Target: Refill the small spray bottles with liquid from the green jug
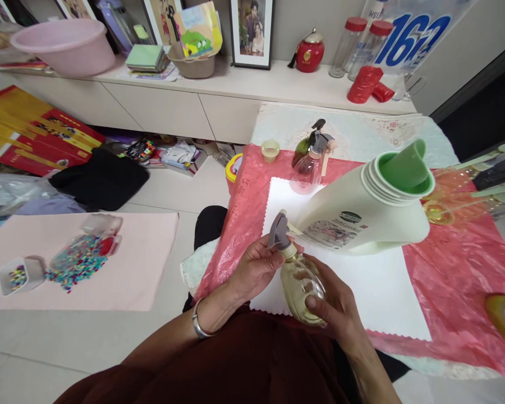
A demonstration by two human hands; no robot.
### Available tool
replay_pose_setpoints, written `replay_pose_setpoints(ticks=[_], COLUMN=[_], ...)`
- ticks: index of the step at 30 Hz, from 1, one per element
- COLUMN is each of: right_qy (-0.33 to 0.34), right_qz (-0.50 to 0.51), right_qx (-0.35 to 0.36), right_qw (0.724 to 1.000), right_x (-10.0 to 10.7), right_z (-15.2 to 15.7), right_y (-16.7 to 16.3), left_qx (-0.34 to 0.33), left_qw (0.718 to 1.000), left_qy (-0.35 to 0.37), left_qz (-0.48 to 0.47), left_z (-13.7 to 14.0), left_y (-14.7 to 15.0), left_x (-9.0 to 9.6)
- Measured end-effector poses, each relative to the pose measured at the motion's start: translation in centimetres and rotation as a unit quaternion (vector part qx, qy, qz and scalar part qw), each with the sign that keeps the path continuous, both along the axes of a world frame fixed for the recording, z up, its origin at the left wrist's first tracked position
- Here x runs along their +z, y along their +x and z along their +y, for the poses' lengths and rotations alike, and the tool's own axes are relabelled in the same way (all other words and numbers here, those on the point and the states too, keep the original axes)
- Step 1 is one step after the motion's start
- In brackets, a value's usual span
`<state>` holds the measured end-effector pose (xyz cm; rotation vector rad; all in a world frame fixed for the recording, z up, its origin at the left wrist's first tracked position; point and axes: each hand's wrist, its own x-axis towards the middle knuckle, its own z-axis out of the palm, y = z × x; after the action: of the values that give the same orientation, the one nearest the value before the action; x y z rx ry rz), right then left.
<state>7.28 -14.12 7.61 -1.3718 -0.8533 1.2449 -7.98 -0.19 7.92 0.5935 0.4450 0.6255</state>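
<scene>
So you've got the clear yellowish rounded plastic spray bottle [293,289] right between your two hands, over the near edge of the red-covered desk [458,292]. It's tilted, with its grey plastic trigger head [280,231] leaning toward the far left. Your left hand [256,268] is up top, thumb and fingers pinched in around the pale collar [289,252]. Your right hand [334,297] is curled partway closed around the lower body, thumb resting on the near side. Left forearm comes in from the near left, silver metal bangle [196,318] at the wrist; right forearm slants in from the near right. Big off-white plastic jug [353,205] sits just beyond, to the right.
</scene>
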Motion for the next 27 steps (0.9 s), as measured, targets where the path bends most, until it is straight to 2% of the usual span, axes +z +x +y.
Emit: replay_pose_setpoints(ticks=[2,7,10,12,15,20,24,27], right_qy=[0.002,-0.014,-0.015,-0.011,-0.016,-0.044,-0.055,-0.055], right_qz=[0.015,-0.073,-0.076,-0.026,0.106,0.301,0.375,0.383], right_qx=[-0.003,-0.012,-0.013,-0.005,0.016,0.013,0.003,-0.006], right_qw=[1.0,0.997,0.997,1.0,0.994,0.953,0.925,0.922], right_x=[-0.1,-0.2,-0.1,0.1,0.2,-0.1,-0.2,-0.1], right_z=[0.1,0.1,0.2,0.3,0.5,0.7,0.9,0.9], right_y=[-0.1,-0.5,-0.6,-0.6,-0.6,-0.8,-1.4,-1.7], left_qx=[0.007,0.063,0.057,0.037,0.014,-0.014,-0.012,0.005], left_qw=[1.0,0.997,0.997,0.997,0.998,1.0,1.0,1.0], left_qy=[0.0,-0.015,-0.028,-0.03,-0.024,-0.008,0.004,-0.001], left_qz=[0.007,0.031,0.05,0.059,0.053,0.022,0.0,-0.01], left_z=[-0.1,-0.2,0.0,0.2,0.6,0.9,0.8,0.6], left_y=[0.1,0.4,0.2,-0.2,-0.6,-0.9,-0.8,-0.7], left_x=[0.2,0.4,0.4,0.4,0.3,-0.1,-0.5,-0.5])
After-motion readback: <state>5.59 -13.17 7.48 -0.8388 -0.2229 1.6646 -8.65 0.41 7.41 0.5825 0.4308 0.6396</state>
